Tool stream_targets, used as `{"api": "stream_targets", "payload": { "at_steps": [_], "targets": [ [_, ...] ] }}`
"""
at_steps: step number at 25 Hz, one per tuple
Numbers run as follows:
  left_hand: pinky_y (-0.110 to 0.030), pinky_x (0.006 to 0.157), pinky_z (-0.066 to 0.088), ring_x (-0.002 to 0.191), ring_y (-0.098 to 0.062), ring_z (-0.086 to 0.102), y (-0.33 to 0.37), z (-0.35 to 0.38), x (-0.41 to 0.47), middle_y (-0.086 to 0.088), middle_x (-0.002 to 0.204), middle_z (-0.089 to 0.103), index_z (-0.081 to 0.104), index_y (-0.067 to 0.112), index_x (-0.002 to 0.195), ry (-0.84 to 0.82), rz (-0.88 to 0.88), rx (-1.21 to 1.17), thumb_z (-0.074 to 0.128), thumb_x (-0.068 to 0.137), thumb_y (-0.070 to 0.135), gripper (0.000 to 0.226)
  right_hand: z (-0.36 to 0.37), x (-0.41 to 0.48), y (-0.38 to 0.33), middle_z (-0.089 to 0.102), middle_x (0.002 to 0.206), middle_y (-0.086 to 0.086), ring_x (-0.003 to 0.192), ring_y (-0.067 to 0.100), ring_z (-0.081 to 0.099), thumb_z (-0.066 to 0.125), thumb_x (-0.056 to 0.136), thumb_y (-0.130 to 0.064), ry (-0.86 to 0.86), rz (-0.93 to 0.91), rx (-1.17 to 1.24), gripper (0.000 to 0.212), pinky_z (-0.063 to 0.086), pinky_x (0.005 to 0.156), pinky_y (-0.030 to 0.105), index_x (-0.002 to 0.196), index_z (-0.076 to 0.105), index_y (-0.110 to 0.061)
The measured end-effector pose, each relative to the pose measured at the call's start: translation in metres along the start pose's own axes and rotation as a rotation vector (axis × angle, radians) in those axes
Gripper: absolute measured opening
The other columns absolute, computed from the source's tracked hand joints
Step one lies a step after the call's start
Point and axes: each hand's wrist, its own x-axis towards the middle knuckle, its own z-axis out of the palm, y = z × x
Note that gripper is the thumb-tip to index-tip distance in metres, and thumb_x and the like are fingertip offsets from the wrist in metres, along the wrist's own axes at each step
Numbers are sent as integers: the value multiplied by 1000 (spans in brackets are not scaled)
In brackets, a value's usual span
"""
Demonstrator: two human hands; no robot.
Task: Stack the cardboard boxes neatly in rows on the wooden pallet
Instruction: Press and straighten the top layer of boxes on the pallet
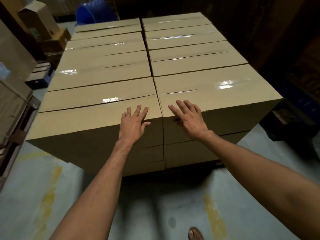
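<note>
With our left hand point(134, 122) and right hand point(187, 118) spread flat, gripping nothing, on the front boxes point(216, 99) at 6 o'clock of the stack point(107, 70), we should push evenly toward 12 o'clock, keeping faces flush.

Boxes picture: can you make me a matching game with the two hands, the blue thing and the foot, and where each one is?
Things:
1. left hand
2. right hand
3. blue tub
4. foot

Places:
A. on the floor, at the bottom edge
B. beyond the far boxes
C. flat on the near right box
D. flat on the near left box

Pairs: 1-D, 2-C, 3-B, 4-A
</note>
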Motion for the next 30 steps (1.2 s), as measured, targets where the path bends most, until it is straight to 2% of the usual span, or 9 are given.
{"api": "stream_targets", "payload": {
  "at_steps": [4,7,9,17,20,24,26,28,30],
  "targets": [
    [-55,126,17,156,-40,9,9,2,-3,-4,171,10,7,34,163,-20,-47,-17,34,104,58,69,3,6,6,10,171,4,157,30,6,60,102,-35,-14,-7,19,80,13,124,50,162,7,-42],
    [-55,126,7,157,-37,1,16,-7,-4,-1,171,2,6,35,163,-77,-93,-124,23,104,62,67,-5,4,6,8,172,4,158,31,4,31,107,-59,-40,-24,86,63,13,124,51,162,10,-39],
    [-56,127,7,157,-36,0,18,-12,-2,-2,171,3,9,36,163,-95,-125,-170,17,105,62,65,-9,1,1,9,172,3,158,30,4,15,106,-63,-33,-5,98,62,13,123,50,163,11,-38],
    [-56,126,10,157,-34,9,20,-11,-3,0,170,17,27,36,160,-45,-177,-322,31,105,60,60,-15,4,-3,8,172,0,158,29,2,14,107,-59,-124,30,207,58,5,125,52,161,18,-40],
    [-53,127,7,158,-32,4,21,-7,-9,1,171,14,24,37,161,-28,-143,-320,27,105,60,61,-15,1,-7,7,172,-1,159,27,0,14,108,-55,-112,81,202,55,2,125,50,161,17,-42],
    [-50,126,4,158,-31,-2,15,-12,-1,3,171,7,17,37,162,-92,-93,-330,26,107,58,60,-9,-6,-19,3,172,-4,159,25,-3,12,108,-55,-35,165,190,55,-3,125,46,162,10,-42],
    [-51,126,4,158,-30,-1,11,-13,-5,3,171,7,18,36,162,-108,-52,-338,26,107,56,59,-10,-7,-23,4,172,-4,159,25,-2,14,108,-54,-55,180,178,56,-1,126,47,162,11,-41],
    [-50,125,15,157,-30,12,4,-20,-3,2,169,22,32,34,159,-100,-43,-375,30,108,53,54,-21,2,-26,17,171,0,157,28,11,21,108,-53,-60,192,183,54,13,124,51,160,24,-38],
    [-46,113,37,143,-30,40,-5,-35,13,-1,152,52,55,28,145,-21,-92,-462,40,107,48,45,-34,20,-29,37,159,6,147,28,32,31,106,-50,-20,218,198,49,29,116,51,149,42,-30]
  ]
}}
